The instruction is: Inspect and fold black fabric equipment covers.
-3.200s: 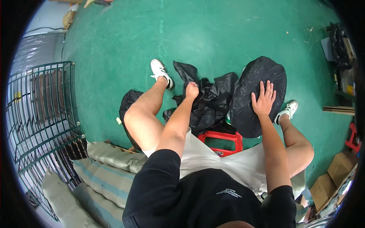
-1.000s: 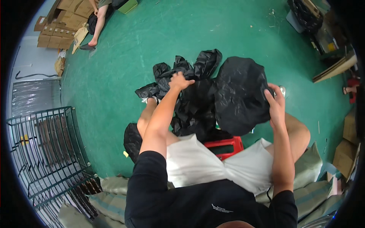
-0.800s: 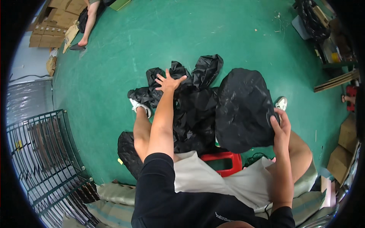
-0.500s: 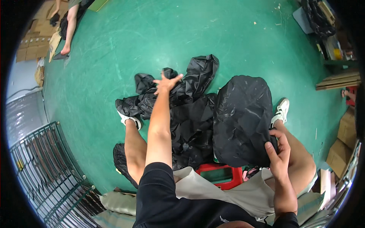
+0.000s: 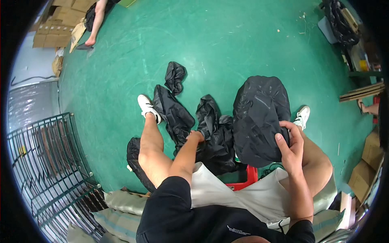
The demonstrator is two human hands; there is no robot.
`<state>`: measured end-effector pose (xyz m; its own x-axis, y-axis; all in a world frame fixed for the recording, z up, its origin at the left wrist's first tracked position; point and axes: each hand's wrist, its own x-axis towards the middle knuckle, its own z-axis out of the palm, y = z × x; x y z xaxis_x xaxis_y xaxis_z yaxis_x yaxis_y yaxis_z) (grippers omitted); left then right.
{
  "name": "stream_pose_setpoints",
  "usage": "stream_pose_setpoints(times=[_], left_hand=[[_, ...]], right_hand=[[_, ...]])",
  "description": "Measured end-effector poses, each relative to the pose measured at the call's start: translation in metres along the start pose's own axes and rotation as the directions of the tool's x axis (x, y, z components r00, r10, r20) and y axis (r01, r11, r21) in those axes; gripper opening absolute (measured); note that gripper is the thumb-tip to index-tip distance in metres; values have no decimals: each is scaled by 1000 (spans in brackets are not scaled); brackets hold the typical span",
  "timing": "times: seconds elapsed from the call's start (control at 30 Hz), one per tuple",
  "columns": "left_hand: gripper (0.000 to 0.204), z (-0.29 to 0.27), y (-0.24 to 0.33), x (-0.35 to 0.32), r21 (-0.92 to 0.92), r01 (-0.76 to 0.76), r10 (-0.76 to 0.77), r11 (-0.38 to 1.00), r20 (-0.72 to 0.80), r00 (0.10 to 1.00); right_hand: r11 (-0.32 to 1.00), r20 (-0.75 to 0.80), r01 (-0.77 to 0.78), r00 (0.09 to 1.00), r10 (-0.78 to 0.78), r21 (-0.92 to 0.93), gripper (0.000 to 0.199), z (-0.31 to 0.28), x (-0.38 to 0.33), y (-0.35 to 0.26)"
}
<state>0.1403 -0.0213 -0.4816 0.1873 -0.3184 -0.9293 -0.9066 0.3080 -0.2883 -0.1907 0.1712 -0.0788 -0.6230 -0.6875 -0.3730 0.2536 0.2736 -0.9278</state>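
Observation:
I sit on a red stool (image 5: 245, 182) with my legs spread over a green floor (image 5: 227, 40). My right hand (image 5: 288, 145) grips the lower edge of a large rounded black fabric cover (image 5: 259, 117) held up over my right knee. My left hand (image 5: 195, 136) is closed on a pile of crumpled black fabric covers (image 5: 210, 137) between my knees. A long black piece (image 5: 172, 113) lies next to my left shoe (image 5: 146, 106), and a small crumpled black piece (image 5: 175, 76) lies farther out on the floor.
A green wire rack (image 5: 44, 162) stands at my left. Striped cushions (image 5: 121, 206) lie behind my left hip. Flattened cardboard (image 5: 56, 28) and another person's leg (image 5: 96, 20) are at the far left. Boxes (image 5: 364, 162) and clutter line the right edge.
My left arm, stretched out a second ago, has drawn back to the pile between my knees. A small black piece now lies alone farther out. My right hand keeps its grip on the round cover.

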Motion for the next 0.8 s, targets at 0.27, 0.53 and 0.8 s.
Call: stream_pose_setpoints(times=[0.27, 0.53, 0.8], left_hand=[[57, -244, -9, -76, -28, -241, 173, 970, -619, 767], [69, -222, -28, -26, -148, -416, 211, 897, -684, 698], [56, -80, -1, -114, 233, -463, 486, 855, -45, 873]], right_hand=[[997, -56, 25, 998, -30, -79, 29, 0, -11, 25], [1000, -5, 14, 1000, -14, -3, 31, 18, 10, 28], [977, -62, 38, 998, -25, 211, 30, -11, 2, 18]])
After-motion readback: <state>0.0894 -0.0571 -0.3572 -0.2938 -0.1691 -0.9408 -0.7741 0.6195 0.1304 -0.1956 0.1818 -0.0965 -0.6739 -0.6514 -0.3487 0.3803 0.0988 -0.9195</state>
